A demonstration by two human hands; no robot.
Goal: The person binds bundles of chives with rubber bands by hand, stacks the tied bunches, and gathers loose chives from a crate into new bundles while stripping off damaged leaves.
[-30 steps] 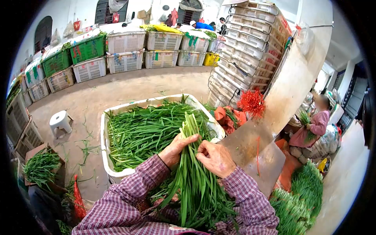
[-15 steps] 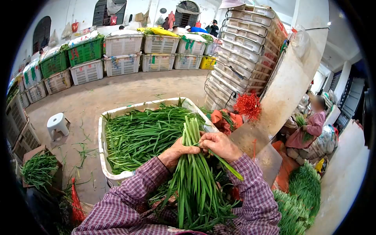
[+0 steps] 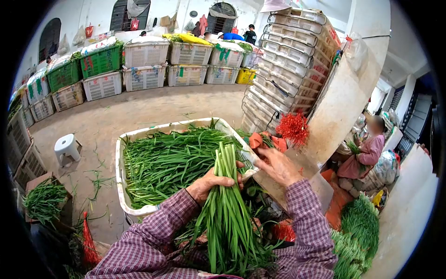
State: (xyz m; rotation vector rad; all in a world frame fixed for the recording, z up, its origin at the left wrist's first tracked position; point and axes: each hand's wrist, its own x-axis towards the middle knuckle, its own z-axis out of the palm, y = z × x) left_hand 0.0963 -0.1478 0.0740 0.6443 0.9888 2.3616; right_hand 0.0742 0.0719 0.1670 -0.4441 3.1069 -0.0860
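My left hand is wrapped round a bunch of garlic chives, with pale cut stalks pointing up and long green leaves hanging down over my lap. To the right of the bunch, apart from it, my right hand is raised near the crate's right corner. Its thumb and forefinger are apart, and I see nothing between them. Beyond both hands stands a white plastic crate filled with loose chives lying in layers.
Red ties hang in a cluster before a tall stack of crates. A white stool stands left. Chives lie in piles at right, near a seated person. Filled crates line the back.
My right hand has left the bunch and moved right and slightly up. The loose leaf that hung from its fingers is no longer there. My left hand still grips the chives.
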